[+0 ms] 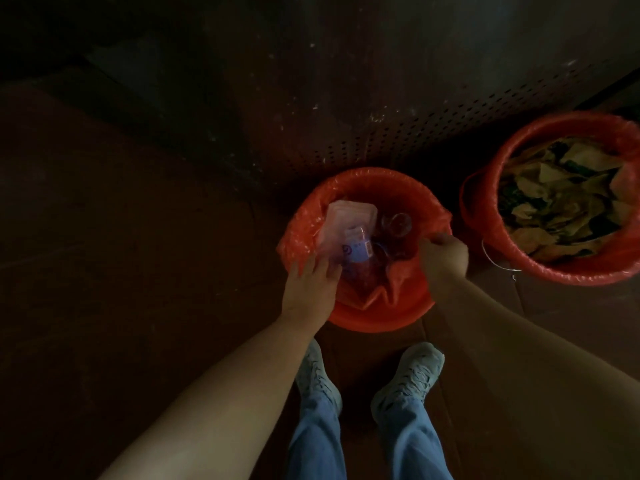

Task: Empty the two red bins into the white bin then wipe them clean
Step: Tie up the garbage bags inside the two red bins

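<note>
Dim light, view looking straight down.

- Near red bin (381, 315) sits on the floor (138, 237) just ahead of my shoes (415, 372). Its red liner (299, 233) is partly pulled off the rim. Inside are a clear plastic tray (349, 216) and a labelled bottle (360, 251).
- Second red bin (481, 213) stands just beside it on the right, heaped with crumpled paper.
- White bin: not in view.
- Right hand (445, 252): fingers curled, pinching the liner at the right rim.
- Left hand (310, 289): on the liner's near-left edge, fingers slightly apart. The tips are lost in shadow, so I can't tell whether they pinch the film.

Risks, as I judge them:
- The thin film may tear if I lift from two small pinches under load.
- If the left side isn't held, the bag mouth sags and the bottle rolls out.
- With no white bin in sight, the carry is blind.
</note>
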